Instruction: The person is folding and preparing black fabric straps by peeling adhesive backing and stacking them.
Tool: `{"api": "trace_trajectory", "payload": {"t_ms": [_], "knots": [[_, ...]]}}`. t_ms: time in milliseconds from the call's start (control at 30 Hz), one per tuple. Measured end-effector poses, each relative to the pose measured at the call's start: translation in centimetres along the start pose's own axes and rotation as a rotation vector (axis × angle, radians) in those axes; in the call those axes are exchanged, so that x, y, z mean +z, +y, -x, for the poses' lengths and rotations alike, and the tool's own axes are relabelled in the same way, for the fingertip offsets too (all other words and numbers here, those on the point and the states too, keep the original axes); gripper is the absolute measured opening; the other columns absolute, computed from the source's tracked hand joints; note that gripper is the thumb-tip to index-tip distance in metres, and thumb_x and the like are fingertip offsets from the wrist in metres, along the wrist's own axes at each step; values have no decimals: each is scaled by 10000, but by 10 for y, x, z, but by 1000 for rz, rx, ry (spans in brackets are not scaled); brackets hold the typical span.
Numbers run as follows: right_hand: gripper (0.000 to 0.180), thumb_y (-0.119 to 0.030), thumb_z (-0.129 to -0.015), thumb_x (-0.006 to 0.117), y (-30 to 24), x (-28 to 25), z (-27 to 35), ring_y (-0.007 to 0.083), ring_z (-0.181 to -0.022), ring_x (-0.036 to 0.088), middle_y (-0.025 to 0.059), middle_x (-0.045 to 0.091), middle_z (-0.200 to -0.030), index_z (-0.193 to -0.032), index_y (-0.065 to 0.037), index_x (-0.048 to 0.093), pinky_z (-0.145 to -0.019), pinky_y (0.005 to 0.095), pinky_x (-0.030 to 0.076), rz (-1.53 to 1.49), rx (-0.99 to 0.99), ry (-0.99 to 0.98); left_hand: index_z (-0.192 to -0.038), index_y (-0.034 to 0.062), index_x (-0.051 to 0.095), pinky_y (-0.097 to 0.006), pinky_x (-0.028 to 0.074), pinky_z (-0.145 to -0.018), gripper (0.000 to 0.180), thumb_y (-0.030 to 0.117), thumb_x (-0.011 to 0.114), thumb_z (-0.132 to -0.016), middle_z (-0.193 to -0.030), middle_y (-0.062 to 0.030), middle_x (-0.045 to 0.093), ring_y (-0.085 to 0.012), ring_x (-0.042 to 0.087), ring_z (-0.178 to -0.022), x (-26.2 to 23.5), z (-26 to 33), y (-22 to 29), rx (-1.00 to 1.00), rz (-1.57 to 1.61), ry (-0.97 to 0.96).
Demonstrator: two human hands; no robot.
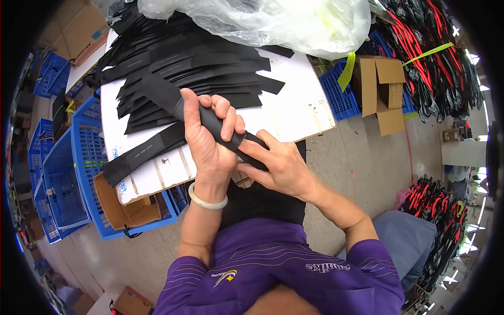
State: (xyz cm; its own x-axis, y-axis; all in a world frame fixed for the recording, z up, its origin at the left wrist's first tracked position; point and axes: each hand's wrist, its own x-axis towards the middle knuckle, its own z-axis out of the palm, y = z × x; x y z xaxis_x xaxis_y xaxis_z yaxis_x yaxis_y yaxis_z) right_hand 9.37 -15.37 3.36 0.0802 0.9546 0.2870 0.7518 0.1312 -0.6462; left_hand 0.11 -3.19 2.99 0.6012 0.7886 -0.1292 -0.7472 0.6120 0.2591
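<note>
Above the table's near edge, I hold a black fabric strip (160, 95) slantwise between both hands. My left hand (206, 134) is closed round its middle, thumb pointing up, with a pale bangle (208, 203) on the wrist. At the strip's lower right end, my right hand (283, 167) pinches the narrower dark part between thumb and fingers. Behind my hands, a pile of similar black strips (210, 63) covers much of the white tabletop (307, 102). One separate black strip (144, 152) lies at the near left, its end over the table edge.
A clear plastic bag (273, 26) rests at the table's far side. Blue crates (86, 134) and an open cardboard box (123, 202) stand at the left. To the right are another cardboard box (370, 86) and bundles of black and red items (430, 52).
</note>
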Motion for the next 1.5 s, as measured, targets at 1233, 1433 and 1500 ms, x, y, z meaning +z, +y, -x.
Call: {"api": "trace_trajectory", "payload": {"t_ms": [1233, 1433, 1500], "knots": [[271, 2, -672, 710, 27, 18, 21, 269, -716, 652, 137, 642, -859, -931, 6, 628, -616, 336, 505, -440, -249, 166, -837, 30, 400, -260, 513, -548, 289, -75, 668, -811, -625, -99, 531, -132, 553, -515, 50, 51, -1, 278, -690, -574], [398, -8, -720, 638, 28, 20, 19, 316, -787, 678, 212, 658, -1010, -1105, 80, 601, -657, 326, 520, -455, -213, 162, -855, 28, 425, -258, 505, -560, 313, -75, 709, -775, -651, -83, 547, -114, 563, -552, 52, 52, -3, 256, -648, -545], [436, -44, -758, 641, 30, 20, 16, 338, -941, 662, 243, 621, -1141, -1159, 114, 572, -786, 327, 515, -432, -284, 161, -835, 25, 483, -229, 475, -535, 297, -15, 766, -752, -640, -50, 556, -89, 558, -556, 54, 51, -5, 345, -703, -511]]}}
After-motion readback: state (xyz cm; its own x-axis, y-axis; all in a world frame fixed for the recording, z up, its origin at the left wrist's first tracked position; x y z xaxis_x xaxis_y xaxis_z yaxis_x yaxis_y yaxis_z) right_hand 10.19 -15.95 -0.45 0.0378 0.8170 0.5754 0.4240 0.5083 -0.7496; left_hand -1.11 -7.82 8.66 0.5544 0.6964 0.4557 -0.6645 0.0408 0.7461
